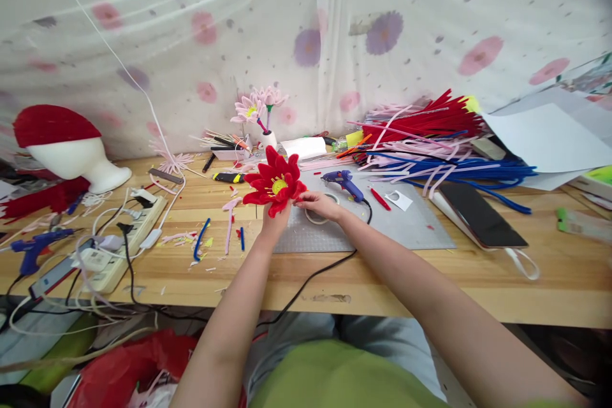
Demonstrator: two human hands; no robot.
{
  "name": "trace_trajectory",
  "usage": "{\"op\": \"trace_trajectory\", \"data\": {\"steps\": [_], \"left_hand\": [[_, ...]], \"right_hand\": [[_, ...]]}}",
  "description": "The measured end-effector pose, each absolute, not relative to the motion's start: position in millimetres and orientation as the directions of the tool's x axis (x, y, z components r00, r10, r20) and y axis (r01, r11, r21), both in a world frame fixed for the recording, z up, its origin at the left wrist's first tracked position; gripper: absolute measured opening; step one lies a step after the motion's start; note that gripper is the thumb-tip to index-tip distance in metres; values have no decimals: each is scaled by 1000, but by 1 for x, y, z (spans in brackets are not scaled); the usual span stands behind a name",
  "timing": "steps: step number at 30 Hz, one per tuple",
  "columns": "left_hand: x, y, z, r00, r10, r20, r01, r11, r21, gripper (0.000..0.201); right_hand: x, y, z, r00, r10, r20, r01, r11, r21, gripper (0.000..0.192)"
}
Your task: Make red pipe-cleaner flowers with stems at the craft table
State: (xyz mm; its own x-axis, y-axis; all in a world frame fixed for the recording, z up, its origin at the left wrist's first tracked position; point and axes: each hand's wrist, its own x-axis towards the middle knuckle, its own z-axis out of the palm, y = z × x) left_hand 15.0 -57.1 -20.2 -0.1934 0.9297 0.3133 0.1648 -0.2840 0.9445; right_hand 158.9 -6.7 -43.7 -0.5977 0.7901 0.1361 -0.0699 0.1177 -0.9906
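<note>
A red pipe-cleaner flower [261, 190] with yellow stamens faces me above the table. My left hand [277, 220] grips it from below, most of its fingers hidden behind the petals. At the flower's right edge, my right hand [322, 204] is closed, its fingertips pinching a petal. Under the right hand a roll of tape [315, 219] lies on the grey cutting mat [411, 229]. Just beyond that hand rests a blue glue gun [347, 183], its black cord running toward the table's front edge. A red pipe-cleaner piece [380, 199] lies to its right.
Bundles of red [430, 118] and blue pipe cleaners [478, 171] fill the back right, near a phone [482, 213]. Pink flowers [251, 108] stand behind. At left are a power strip [129, 242], tangled cables, a second glue gun [36, 248] and a foam head [71, 156].
</note>
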Motion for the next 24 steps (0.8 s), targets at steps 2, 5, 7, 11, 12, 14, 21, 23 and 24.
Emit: {"op": "trace_trajectory", "data": {"steps": [2, 5, 7, 11, 12, 14, 21, 23, 24], "left_hand": [[15, -61, -22, -205, 925, 321, 200, -282, 938, 9], [13, -64, -23, -223, 927, 302, 146, -275, 950, 16], [8, -64, -18, -270, 930, 249, -15, -262, 965, 24], [-8, -67, 11, -175, 985, 4, -395, -74, 916, 46], [-11, -70, 20, -100, 995, -30, -428, -15, 904, 51], [-11, -75, 37, -3, 998, -58, -443, 51, 895, 56], [13, -79, 33, -16, 1000, 9, -439, -15, 899, 37], [21, -77, 25, -50, 998, 25, -455, -45, 889, 33], [24, -77, 22, -48, 998, 28, -467, -47, 883, 33]], "right_hand": [[155, -7, -46, -586, 798, 137, -57, 128, -990, 23], [152, -6, -49, -525, 837, 156, -71, 140, -988, 24], [154, -4, -49, -449, 873, 189, -63, 180, -982, 24], [167, 6, -45, -347, 909, 232, 14, 252, -968, 20], [171, 8, -45, -342, 911, 232, 34, 259, -965, 19], [177, 12, -45, -337, 913, 230, 72, 269, -961, 18], [183, 3, -42, -331, 925, 186, 111, 234, -966, 20], [184, 1, -40, -283, 945, 166, 146, 213, -966, 20], [185, 0, -39, -265, 951, 158, 163, 205, -965, 19]]}}
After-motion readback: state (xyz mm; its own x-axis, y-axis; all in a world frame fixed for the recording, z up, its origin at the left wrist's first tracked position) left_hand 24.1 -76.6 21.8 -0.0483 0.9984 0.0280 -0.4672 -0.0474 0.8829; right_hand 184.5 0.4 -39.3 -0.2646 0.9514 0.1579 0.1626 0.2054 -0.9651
